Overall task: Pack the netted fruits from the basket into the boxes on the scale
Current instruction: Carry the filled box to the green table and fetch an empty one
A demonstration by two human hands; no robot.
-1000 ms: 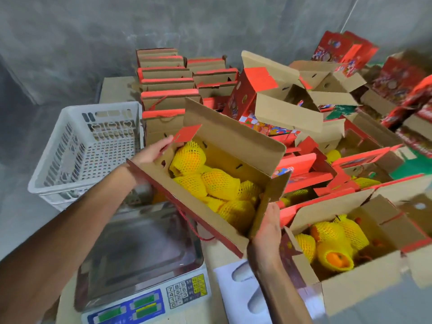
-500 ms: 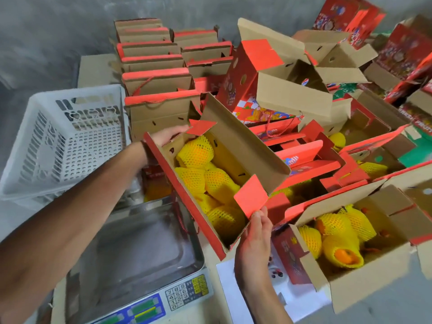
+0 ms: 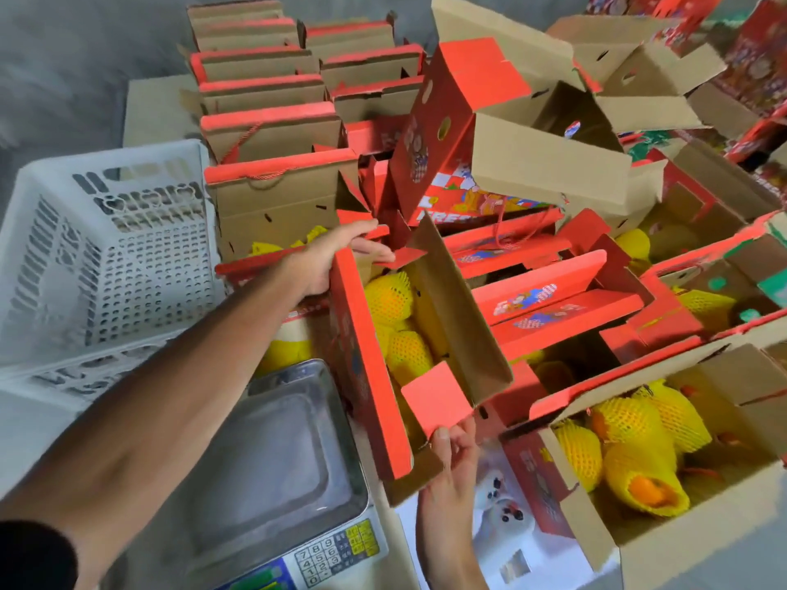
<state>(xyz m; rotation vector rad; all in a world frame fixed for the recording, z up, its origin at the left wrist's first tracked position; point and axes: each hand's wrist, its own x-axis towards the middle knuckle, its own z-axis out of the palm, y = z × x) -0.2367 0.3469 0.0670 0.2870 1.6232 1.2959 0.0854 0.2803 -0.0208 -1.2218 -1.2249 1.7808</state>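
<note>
A red and brown cardboard box (image 3: pixel 366 368) full of yellow netted fruits (image 3: pixel 389 298) hangs to the right of the scale (image 3: pixel 272 457), tilted, its flaps open. My left hand (image 3: pixel 336 259) holds its far end, fingers stretched over the rim. My right hand (image 3: pixel 451 457) holds the near end, thumb on a small red flap. The scale's steel pan is bare. A white plastic basket (image 3: pixel 98 257) sits to the left; its inside shows no fruit.
Another open box (image 3: pixel 664 542) with netted fruits stands at lower right. Closed red-topped boxes (image 3: pixel 272 121) are lined up behind the basket. Open and folded boxes (image 3: pixel 549 163) crowd the right side. White paper (image 3: pixel 524 559) lies near the front edge.
The box has moved right and away from the scale pan, turning more end-on to me. My view has tipped down and closer; my right thumb now sits on the small red flap.
</note>
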